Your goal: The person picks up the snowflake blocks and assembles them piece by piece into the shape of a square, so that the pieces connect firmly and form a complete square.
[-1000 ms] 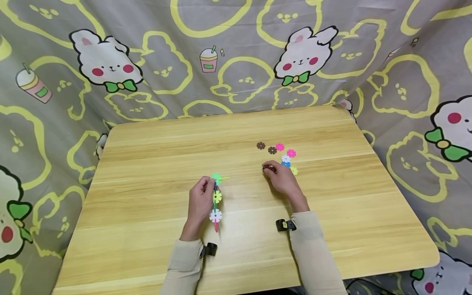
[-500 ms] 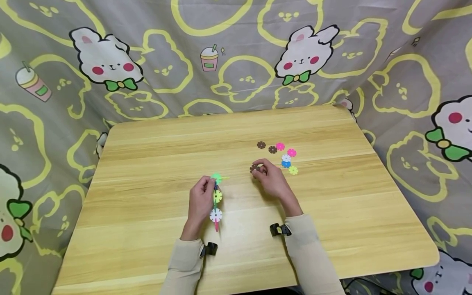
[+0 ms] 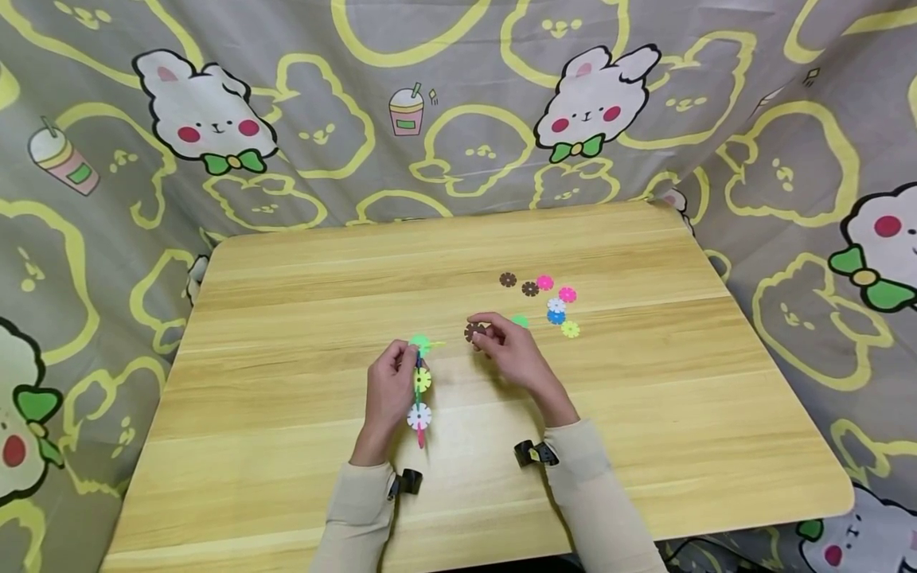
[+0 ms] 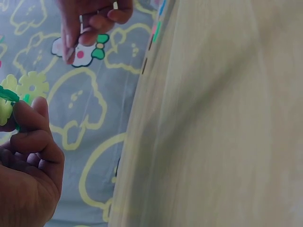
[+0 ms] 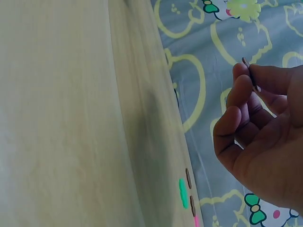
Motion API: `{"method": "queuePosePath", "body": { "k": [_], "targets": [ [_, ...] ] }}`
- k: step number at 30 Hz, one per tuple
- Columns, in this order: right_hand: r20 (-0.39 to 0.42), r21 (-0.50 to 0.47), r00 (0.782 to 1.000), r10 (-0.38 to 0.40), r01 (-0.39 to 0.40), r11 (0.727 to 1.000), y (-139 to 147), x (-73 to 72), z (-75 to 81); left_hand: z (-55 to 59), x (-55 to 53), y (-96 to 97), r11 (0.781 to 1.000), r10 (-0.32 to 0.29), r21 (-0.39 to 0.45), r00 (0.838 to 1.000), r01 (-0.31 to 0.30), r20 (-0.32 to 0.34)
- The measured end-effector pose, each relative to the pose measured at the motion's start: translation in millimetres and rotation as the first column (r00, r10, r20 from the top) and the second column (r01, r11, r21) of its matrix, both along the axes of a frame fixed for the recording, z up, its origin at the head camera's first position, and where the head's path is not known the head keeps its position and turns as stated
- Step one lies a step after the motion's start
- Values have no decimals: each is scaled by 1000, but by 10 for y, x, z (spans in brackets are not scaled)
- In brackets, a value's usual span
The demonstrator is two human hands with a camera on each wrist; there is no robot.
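My left hand (image 3: 389, 387) pinches the top end of a chain of interlocking snowflake discs. A green disc (image 3: 420, 344) sits at that end, with a thin yellow piece pointing right. Below come a yellow disc (image 3: 423, 380), a white disc (image 3: 419, 416) and a pink one (image 3: 421, 437) seen edge-on. To the right, my right hand (image 3: 517, 356) holds a brown snowflake disc (image 3: 473, 332) between thumb and fingers, apart from the chain. In the right wrist view that brown disc (image 5: 252, 78) shows edge-on. Only part of the chain (image 4: 8, 97) enters the left wrist view.
Beyond my right hand, loose discs lie on the wooden table (image 3: 286, 318): two brown (image 3: 508, 279), two pink (image 3: 545, 282), a white (image 3: 556, 305), a blue (image 3: 556, 317), a yellow (image 3: 570, 329) and a green (image 3: 520, 321). A patterned curtain (image 3: 322, 199) surrounds the table.
My right hand has moved left with the brown disc, away from the loose discs and closer to the chain. A green disc behind it has come into sight. My left hand stays put.
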State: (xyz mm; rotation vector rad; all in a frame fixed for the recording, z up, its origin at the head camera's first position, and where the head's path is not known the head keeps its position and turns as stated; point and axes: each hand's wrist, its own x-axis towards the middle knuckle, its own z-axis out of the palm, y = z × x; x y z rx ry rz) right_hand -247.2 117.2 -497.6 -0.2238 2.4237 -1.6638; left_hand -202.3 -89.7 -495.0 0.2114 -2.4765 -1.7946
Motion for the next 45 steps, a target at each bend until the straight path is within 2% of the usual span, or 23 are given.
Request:
{"method": "queuePosePath", "body": {
  "k": [2,6,12,20,33,42,45],
  "targets": [
    [5,-25,1000,10,-9,1000,-19,8,3,-77,-21,-17,1000,1,0,1000,-1,-14],
    [11,-44,999,30,-30,999,-62,27,23,-111,-25,-30,1000,-6,0,999,6,-46],
    [29,-47,998,53,-51,998,-136,64,51,-103,-28,-28,1000,-8,-9,998,7,-56],
    [11,-45,998,63,-62,997,-167,79,81,-84,-34,-21,1000,-8,-1,999,8,-44],
    [47,-69,996,77,-74,995,-187,84,105,-118,-40,-15,999,-2,-34,999,0,-51],
    [65,-69,996,69,-64,996,-244,155,290,-137,-36,-13,999,-1,-36,998,-1,-62],
    [63,-71,996,63,-58,996,-245,141,238,-142,-36,-11,999,0,-34,998,-2,-61]
  ]
}}
